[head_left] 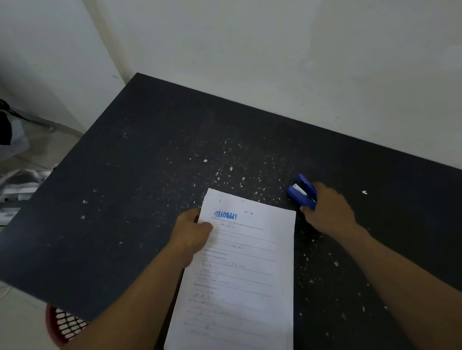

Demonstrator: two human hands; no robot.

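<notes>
A stack of white printed papers (243,280) with a blue "APPROVED" stamp near its far end lies on the dark table (146,184), at the front centre. My left hand (192,234) pinches the stack's left edge, thumb on top of the page. A blue stapler (301,191) sits on the table just beyond the stack's far right corner. My right hand (328,207) grips the stapler from the right side, fingers curled round its rear end.
The tabletop is speckled with small white paper scraps (231,169). A white wall runs along its far edge. On the floor to the left are a red mesh basket (64,324), a white appliance (12,199) and a dark object.
</notes>
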